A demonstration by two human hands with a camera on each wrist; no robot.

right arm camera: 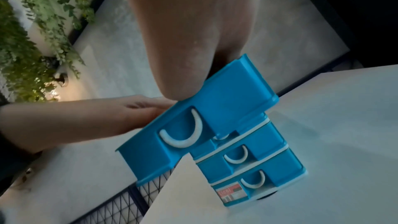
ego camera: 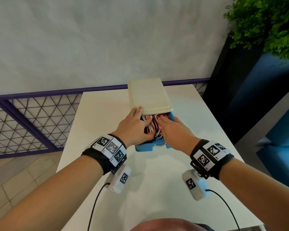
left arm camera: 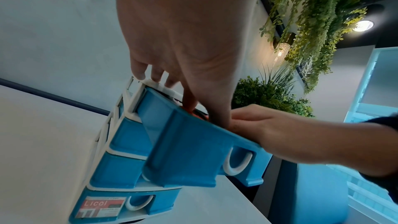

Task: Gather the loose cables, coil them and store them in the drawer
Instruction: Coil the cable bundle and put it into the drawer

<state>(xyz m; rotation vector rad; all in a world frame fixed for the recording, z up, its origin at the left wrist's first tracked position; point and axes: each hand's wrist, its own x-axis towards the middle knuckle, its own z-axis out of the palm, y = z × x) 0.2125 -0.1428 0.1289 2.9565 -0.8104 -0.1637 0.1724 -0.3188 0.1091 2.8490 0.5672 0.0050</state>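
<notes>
A small drawer unit with a cream top point(ego camera: 148, 95) stands on the white table point(ego camera: 157, 189). Its top blue drawer point(ego camera: 144, 146) is pulled out toward me and holds a bundle of red, white and black cables point(ego camera: 153, 126). My left hand point(ego camera: 135, 127) reaches into the drawer's left side, fingers spread on the cables, one fingertip touching the cream top's edge. My right hand point(ego camera: 173, 130) lies flat on the cables at the right side. The left wrist view shows the drawer point(left arm camera: 189, 151) from below with my left hand point(left arm camera: 183, 40) over it. The right wrist view shows the drawer point(right arm camera: 215, 108) under my right hand point(right arm camera: 193, 31).
Three shut blue drawers point(right arm camera: 247, 159) sit below the pulled-out one. A purple wire-mesh railing point(ego camera: 32, 117) runs left of the table. A green plant point(ego camera: 265, 22) and blue furniture point(ego camera: 282, 130) stand at the right. The table's near half is bare.
</notes>
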